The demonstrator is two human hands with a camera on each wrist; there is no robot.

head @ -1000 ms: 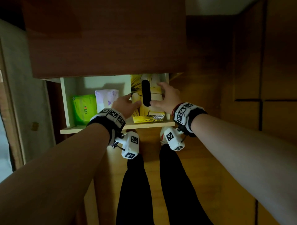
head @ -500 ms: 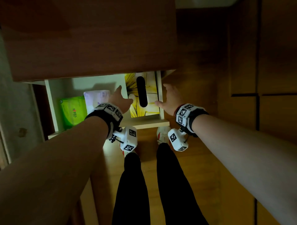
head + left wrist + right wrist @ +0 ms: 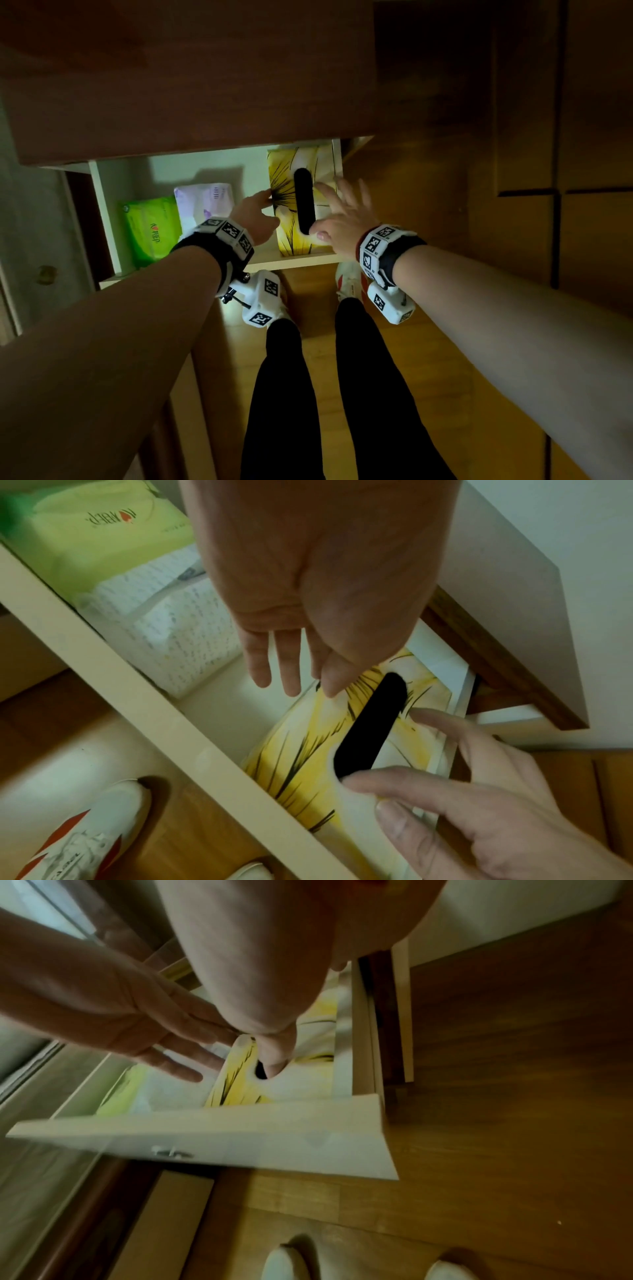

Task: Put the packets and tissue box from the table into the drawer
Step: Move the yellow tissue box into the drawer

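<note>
The yellow flowered tissue box lies flat at the right end of the open white drawer, slot facing up. A green packet and a pale purple packet lie to its left. My left hand hovers with straight fingers at the box's left edge, holding nothing. My right hand is spread over the box's right side, and its thumb touches the near end of the slot. The left wrist view shows the green packet and the pale packet side by side.
The brown table top overhangs the drawer's back half. The drawer front carries a small metal knob. My legs and white shoes stand on the wooden floor just under the drawer. Wooden cabinet panels are at the right.
Both hands gripped the raised tissue box a second ago. It now lies flat in the drawer, and both hands have let go and spread open, the right one moving over the box's top.
</note>
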